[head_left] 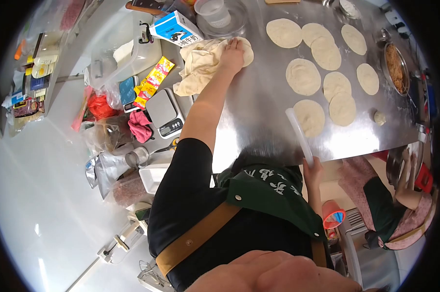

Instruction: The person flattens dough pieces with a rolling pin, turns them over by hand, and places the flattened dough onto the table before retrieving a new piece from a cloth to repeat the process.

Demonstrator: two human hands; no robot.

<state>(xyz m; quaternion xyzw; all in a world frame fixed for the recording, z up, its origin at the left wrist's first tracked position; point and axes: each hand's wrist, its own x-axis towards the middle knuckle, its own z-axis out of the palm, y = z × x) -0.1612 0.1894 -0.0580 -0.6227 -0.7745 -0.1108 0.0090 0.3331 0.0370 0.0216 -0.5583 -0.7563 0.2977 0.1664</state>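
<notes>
My left hand [233,54] reaches forward and lies palm down, fingers stretched, at the right edge of a crumpled cream cloth [198,65]. Beside and partly beneath it is a pale dough piece [248,52]; what lies under the palm is hidden. Low at the table's near edge, my right hand [313,170] is closed around the end of a whitish rolling pin [300,136], which points forward over the metal table. The pin's far end is beside a flat dough round [309,118]. More dough rounds [302,77] lie ahead, some overlapping, with a small dough lump [379,118] to the right.
A metal bowl of brown filling [396,68] stands at the right. Left are a milk carton [176,29], a kitchen scale [165,113], a yellow-red packet [154,82], scissors [168,146] and a plastic bin [127,61]. A co-worker in pink sleeves [354,177] is at the right.
</notes>
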